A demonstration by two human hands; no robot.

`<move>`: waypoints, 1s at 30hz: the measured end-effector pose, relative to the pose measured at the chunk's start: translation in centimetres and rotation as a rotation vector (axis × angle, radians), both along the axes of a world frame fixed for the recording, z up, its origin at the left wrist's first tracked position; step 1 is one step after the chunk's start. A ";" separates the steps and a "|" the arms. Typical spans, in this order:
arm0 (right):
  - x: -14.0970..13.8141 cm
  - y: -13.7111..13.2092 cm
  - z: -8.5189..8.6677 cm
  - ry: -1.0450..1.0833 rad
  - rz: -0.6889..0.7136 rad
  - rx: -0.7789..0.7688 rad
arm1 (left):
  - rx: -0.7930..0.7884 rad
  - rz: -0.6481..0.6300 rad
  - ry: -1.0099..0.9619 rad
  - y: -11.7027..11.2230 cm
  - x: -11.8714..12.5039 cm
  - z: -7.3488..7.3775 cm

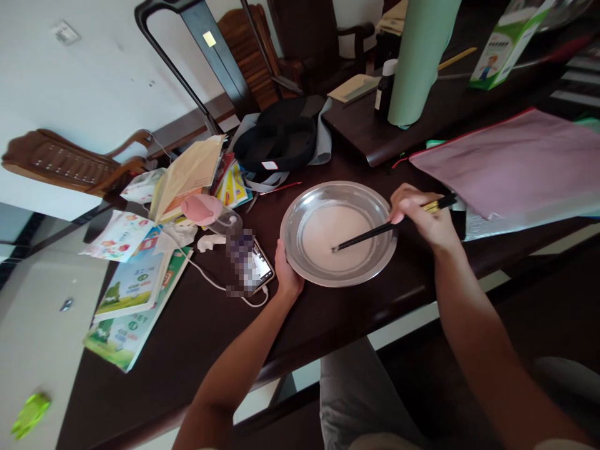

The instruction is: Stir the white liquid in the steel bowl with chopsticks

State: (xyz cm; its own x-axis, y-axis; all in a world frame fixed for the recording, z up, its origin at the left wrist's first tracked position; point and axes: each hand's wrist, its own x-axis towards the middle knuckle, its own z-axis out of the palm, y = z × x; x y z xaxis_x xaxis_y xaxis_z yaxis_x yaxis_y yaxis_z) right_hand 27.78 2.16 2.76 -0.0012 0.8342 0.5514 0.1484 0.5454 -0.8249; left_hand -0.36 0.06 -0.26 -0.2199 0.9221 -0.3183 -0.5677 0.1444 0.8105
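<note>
A round steel basin (pixel 370 272) holds a pale, milky pink-white liquid (pixel 323 234) in its bottom. My left hand (pixel 287 275) grips the basin's left rim, with its fingers partly hidden behind the wall. In my right hand (pixel 419 215), closed over the basin's right rim, is a pair of black chopsticks (pixel 365 236) with gold-coloured upper ends. Their tips dip into the liquid near the basin's middle. Just left of my left hand lies a phone (pixel 262 269) with a white charging cable (pixel 206 278) plugged in.
Books (pixel 134 281), papers and a pink-capped clear bottle (pixel 202 209) crowd the table's left side. A black case (pixel 276 140) sits behind the basin. To the right lies a pink zip pouch (pixel 506 159). A green cylinder (pixel 419 62) and a dark bottle (pixel 385 87) stand at the back.
</note>
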 end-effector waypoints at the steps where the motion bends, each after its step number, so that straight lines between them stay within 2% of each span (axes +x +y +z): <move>1: -0.1 0.0 0.1 -0.045 0.031 -0.009 | -0.003 0.004 -0.003 0.0 0.0 0.0; 4: -0.3 0.1 0.1 -0.085 -0.041 -0.004 | -0.007 0.012 -0.017 0.0 0.0 0.0; 7: 0.0 0.2 -0.2 0.044 -0.178 0.025 | -0.014 0.004 -0.027 0.0 0.0 0.0; 8: 0.1 0.2 -0.2 0.083 -0.177 0.025 | -0.016 0.001 -0.025 0.0 0.0 -0.1; 10: 0.1 0.1 -0.1 0.086 -0.087 -0.002 | -0.021 0.003 -0.013 0.0 -0.1 -0.1; 13: -0.2 0.0 0.2 -0.056 0.052 -0.052 | -0.022 0.012 0.006 0.0 -0.2 -0.2; 16: -0.2 0.1 0.1 -0.068 -0.049 -0.036 | -0.022 0.004 -0.002 0.0 -0.1 -0.2; 19: 0.1 0.3 -0.3 0.100 -0.176 0.014 | -0.032 -0.003 -0.023 0.0 0.0 -0.1; 21: 0.1 0.2 -0.2 0.149 -0.119 0.012 | -0.036 0.001 -0.026 0.0 0.0 0.0; 23: 0.0 0.0 0.1 0.080 -0.007 -0.021 | -0.031 0.009 -0.023 0.0 0.0 0.0; 25: -0.2 -0.1 0.3 -0.022 0.042 -0.038 | -0.020 0.017 -0.019 0.0 0.1 0.0; 27: -0.2 0.0 0.3 -0.061 -0.018 -0.021 | -0.014 0.018 -0.018 0.0 0.1 0.0; 30: 0.1 0.2 -0.2 0.047 -0.153 0.025 | -0.015 0.006 -0.026 0.0 0.1 0.0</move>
